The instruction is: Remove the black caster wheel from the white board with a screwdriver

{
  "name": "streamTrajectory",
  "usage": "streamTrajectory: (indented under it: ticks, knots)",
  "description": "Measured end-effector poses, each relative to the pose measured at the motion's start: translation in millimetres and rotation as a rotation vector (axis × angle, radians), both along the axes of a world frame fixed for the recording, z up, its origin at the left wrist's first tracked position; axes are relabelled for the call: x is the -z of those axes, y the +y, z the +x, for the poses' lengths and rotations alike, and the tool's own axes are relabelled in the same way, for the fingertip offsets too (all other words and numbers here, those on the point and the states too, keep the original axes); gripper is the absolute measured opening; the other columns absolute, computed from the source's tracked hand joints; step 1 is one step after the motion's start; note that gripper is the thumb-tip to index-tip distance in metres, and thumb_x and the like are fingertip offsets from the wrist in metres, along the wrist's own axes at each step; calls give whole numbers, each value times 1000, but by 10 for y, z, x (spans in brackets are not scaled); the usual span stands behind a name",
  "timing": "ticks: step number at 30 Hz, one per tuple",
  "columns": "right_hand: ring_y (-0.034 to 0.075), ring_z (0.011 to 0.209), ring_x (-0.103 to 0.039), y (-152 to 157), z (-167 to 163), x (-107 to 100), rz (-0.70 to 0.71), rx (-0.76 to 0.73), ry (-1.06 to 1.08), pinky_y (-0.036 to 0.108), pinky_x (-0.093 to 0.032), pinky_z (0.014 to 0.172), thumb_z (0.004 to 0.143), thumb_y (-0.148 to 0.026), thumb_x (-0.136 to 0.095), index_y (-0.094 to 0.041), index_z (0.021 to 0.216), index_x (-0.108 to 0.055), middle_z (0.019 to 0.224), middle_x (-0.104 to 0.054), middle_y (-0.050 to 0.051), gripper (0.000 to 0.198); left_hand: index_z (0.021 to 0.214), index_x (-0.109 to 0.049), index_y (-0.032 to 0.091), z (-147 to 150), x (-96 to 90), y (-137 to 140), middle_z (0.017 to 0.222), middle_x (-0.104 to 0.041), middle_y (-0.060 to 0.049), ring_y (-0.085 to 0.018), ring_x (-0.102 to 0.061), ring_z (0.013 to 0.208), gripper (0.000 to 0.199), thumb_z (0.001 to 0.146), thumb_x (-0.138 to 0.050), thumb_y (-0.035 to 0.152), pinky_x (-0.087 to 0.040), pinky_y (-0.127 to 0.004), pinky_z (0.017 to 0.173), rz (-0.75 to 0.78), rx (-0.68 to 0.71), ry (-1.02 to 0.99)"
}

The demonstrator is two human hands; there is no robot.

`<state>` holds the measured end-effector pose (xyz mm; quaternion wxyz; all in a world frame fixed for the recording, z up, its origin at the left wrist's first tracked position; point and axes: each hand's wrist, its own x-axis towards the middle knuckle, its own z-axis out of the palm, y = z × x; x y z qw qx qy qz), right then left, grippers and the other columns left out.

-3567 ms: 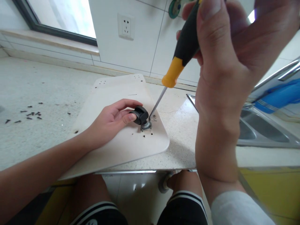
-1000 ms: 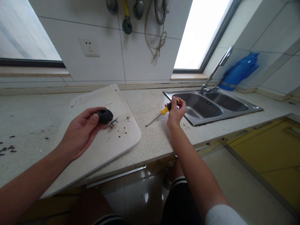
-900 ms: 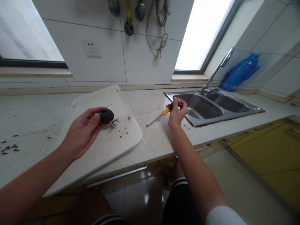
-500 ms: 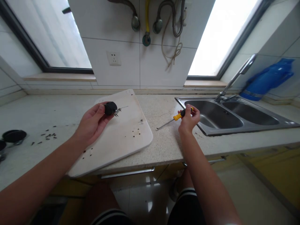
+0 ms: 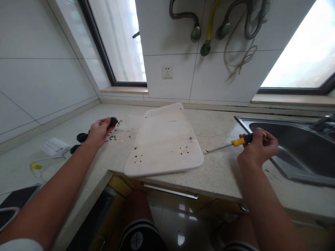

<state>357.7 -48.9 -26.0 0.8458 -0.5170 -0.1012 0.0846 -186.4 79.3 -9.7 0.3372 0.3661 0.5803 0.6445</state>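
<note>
My left hand (image 5: 99,131) is closed on a black caster wheel (image 5: 113,122), held over the left part of the counter, its metal fitting pointing right. Below it lie several small dark screws (image 5: 112,137). My right hand (image 5: 258,146) grips a yellow and black screwdriver (image 5: 238,142) near the sink's left edge. The shaft slants down to the left, and a small dark screw (image 5: 207,151) is at its tip, close to the counter. Between my hands rests a pale board (image 5: 162,139) with groups of drilled holes near its corners.
More black casters (image 5: 82,137) stand behind my left forearm, beside a white box-like object (image 5: 55,146) and a cable with a yellow tag (image 5: 36,166). A steel sink (image 5: 288,139) is at the right. Hoses (image 5: 188,15) and a socket (image 5: 167,71) are on the wall.
My view has turned left. My left hand has carried the caster from above the board leftward to the loose screws. My right hand still holds the screwdriver, low by the counter.
</note>
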Motion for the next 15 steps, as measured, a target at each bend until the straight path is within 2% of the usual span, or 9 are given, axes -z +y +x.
streamTrajectory:
  ticks: [7,12,15]
  knots:
    - [17,107,-72,12,2,9,-18,10,-15,34,-68,90,102,-29,-74,-15,138,-65,132,-69,10,40,137,-70,17,-265,334,106,136,-72,-11,-27,-74,116,37,107,-74,39,-66,-48,98,-133,-49,339]
    - [17,108,-72,18,9,30,-24,10,-22,35,-68,91,102,-29,-74,-15,138,-65,133,-69,10,40,110,-74,18,-368,413,120,113,-79,-9,-28,-77,108,20,97,-81,31,-62,-47,102,-128,-129,558]
    - [16,106,-72,28,19,44,-25,18,-29,34,-68,90,102,-29,-74,-15,139,-64,132,-69,10,41,103,-71,21,-402,422,105,109,-80,-10,-31,-79,104,19,92,-80,33,-62,-45,99,-67,-141,675]
